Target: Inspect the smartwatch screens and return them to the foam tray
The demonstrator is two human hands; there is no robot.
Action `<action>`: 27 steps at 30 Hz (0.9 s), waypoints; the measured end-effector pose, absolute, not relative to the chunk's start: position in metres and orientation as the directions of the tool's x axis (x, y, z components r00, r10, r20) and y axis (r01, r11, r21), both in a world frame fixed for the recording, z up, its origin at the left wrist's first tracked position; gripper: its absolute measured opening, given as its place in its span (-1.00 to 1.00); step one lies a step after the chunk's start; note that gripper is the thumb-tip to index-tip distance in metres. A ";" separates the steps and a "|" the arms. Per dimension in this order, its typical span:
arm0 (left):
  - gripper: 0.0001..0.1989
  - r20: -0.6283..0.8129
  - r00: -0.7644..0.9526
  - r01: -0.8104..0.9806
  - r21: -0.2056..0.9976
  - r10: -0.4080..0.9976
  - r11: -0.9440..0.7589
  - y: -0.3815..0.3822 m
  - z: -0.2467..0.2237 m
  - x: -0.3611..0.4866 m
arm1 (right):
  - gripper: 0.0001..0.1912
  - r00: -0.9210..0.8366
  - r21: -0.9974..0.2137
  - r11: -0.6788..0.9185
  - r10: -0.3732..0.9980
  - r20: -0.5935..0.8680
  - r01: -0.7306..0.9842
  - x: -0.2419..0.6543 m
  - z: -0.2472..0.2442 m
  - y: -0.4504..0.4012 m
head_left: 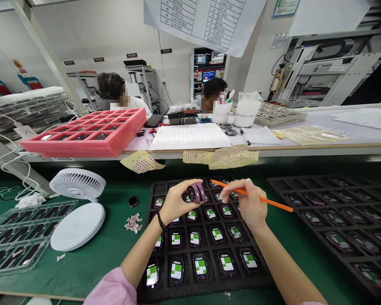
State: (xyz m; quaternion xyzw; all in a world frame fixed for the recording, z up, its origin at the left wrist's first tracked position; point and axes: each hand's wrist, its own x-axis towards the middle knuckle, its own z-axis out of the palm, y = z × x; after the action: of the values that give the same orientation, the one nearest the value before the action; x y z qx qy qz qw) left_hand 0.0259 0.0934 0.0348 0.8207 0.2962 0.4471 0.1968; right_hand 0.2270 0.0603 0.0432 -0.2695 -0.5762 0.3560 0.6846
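Over the black foam tray point(180, 292), my left hand point(176, 198) is closed around what look like two purple smartwatch bodies point(197, 193), held on edge side by side. Fingers of my right hand point(252, 207) pinch a thin orange stick point(277, 205), whose tip points left towards the watch bodies, apart from them. Below both hands, the tray's compartments hold several smartwatches point(200, 265) with green and white screens. A single dark smartwatch point(133, 201) lies on the green mat to the left, near a small pile of pale strips point(133, 223).
At left are a white fan point(78, 226) and a clear plastic tray point(25, 241) of dark parts. Another black foam tray point(305, 190) with watches lies right. On the shelf sit a pink foam tray point(114, 144) and papers point(190, 136). Two people work behind it.
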 end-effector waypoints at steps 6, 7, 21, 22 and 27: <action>-0.53 0.601 0.422 0.337 0.591 0.679 -0.733 0.092 0.032 0.029 | -0.54 -0.009 -0.765 0.640 0.767 0.642 -0.077 0.222 0.038 0.051; -0.53 0.602 0.422 0.340 0.589 0.678 -0.733 0.091 0.032 0.029 | -0.54 -0.009 -0.763 0.643 0.764 0.645 -0.072 0.221 0.038 0.052; -0.52 0.629 0.413 0.360 0.552 0.659 -0.752 0.091 0.030 0.031 | -0.55 -0.019 -0.756 0.654 0.756 0.654 -0.022 0.220 0.037 0.054; -0.52 0.619 0.412 0.365 0.560 0.669 -0.744 0.091 0.030 0.031 | -0.55 -0.024 -0.752 0.660 0.751 0.660 -0.008 0.220 0.037 0.053; -0.49 0.596 0.427 0.377 0.566 0.680 -0.733 0.092 0.030 0.030 | -0.55 -0.071 -0.737 0.675 0.734 0.676 -0.041 0.218 0.038 0.051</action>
State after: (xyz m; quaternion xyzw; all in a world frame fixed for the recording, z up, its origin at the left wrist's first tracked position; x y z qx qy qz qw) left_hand 0.0301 0.0916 0.0298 0.8261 0.3200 0.4291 0.1764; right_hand 0.2179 0.0506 0.0376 -0.2609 -0.6639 0.3077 0.6297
